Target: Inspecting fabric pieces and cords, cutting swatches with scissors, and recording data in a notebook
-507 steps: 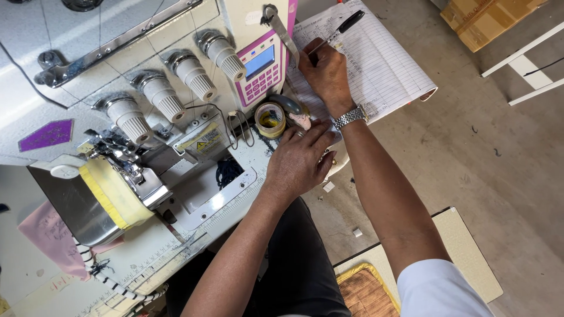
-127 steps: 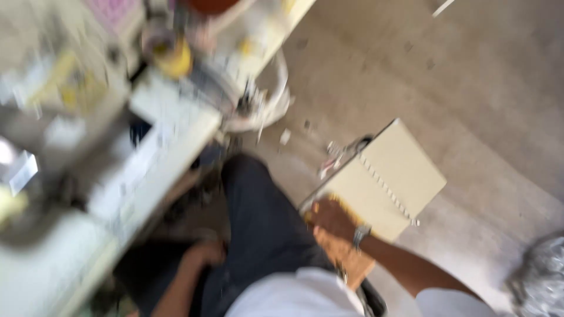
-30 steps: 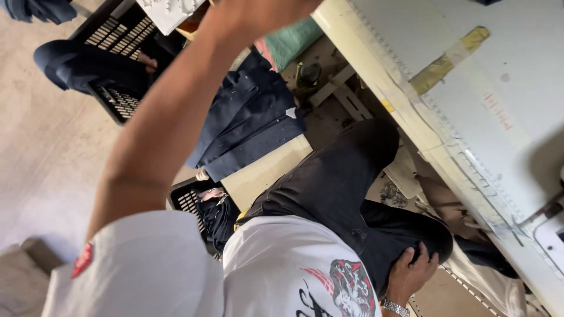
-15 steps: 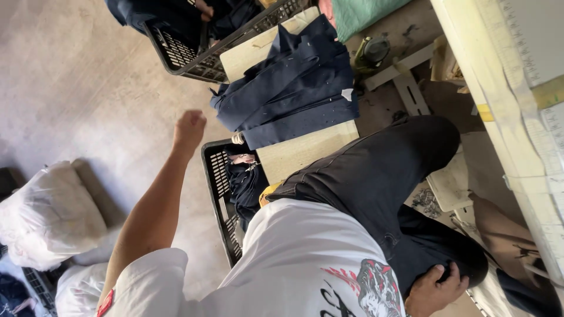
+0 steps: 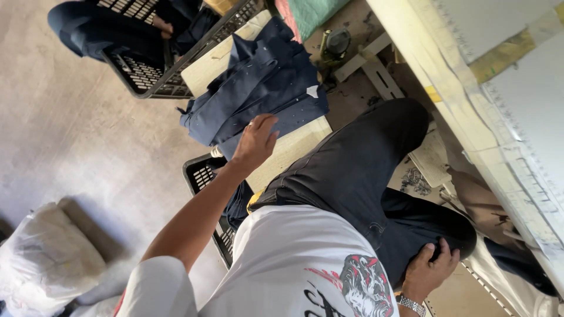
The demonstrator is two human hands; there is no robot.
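The left hand (image 5: 256, 141) reaches out at the end of a bare, stretched arm, fingers loosely spread and slightly curled, holding nothing; its fingertips hover at the near edge of a stack of dark blue fabric pieces (image 5: 258, 82), and whether they touch the cloth cannot be told. The stack lies on a pale board (image 5: 294, 154) beside the person's seat, its near end reaching the board's middle and its far end the board's far edge, with a small white tag on its right side. The right hand (image 5: 430, 271), a metal watch at its wrist, rests on the person's dark trousers (image 5: 358, 170) near the knee, fingers bent and pressing into the cloth. A black plastic crate (image 5: 202, 176) stands on the floor just under the left forearm, and a second black crate (image 5: 158, 64) with more dark blue cloth stands beyond the board's far left corner. The counter (image 5: 470, 94) runs along the right, its edge above the trousers. White bags (image 5: 47, 264) lie on the concrete floor (image 5: 88, 152).
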